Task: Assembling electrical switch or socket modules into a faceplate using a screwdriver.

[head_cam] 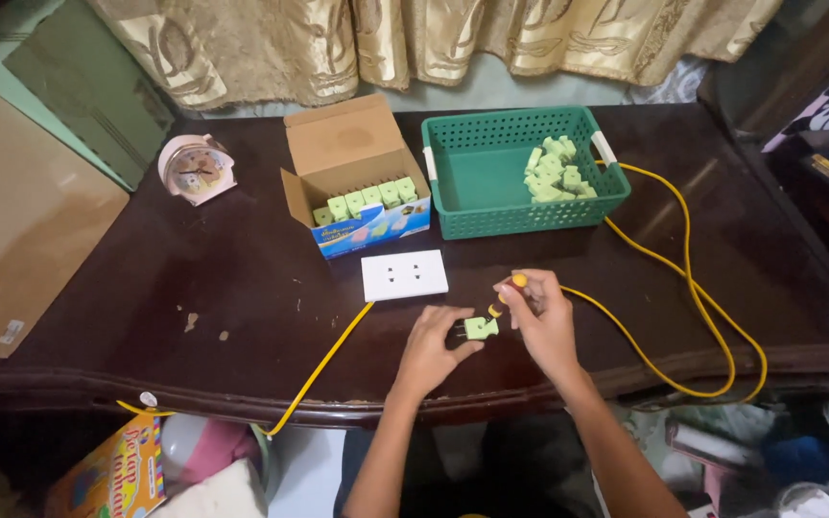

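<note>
Pink alarm clock, cardboard sheet, gold curtain behind table.

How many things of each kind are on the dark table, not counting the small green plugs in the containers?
Green basket: 1
Cardboard box: 1
White socket plate: 1
Pink clock: 1
Yellow cable: 1
Green plug held by the left hand: 1
Small screwdriver in the right hand: 1
Total: 7
</note>
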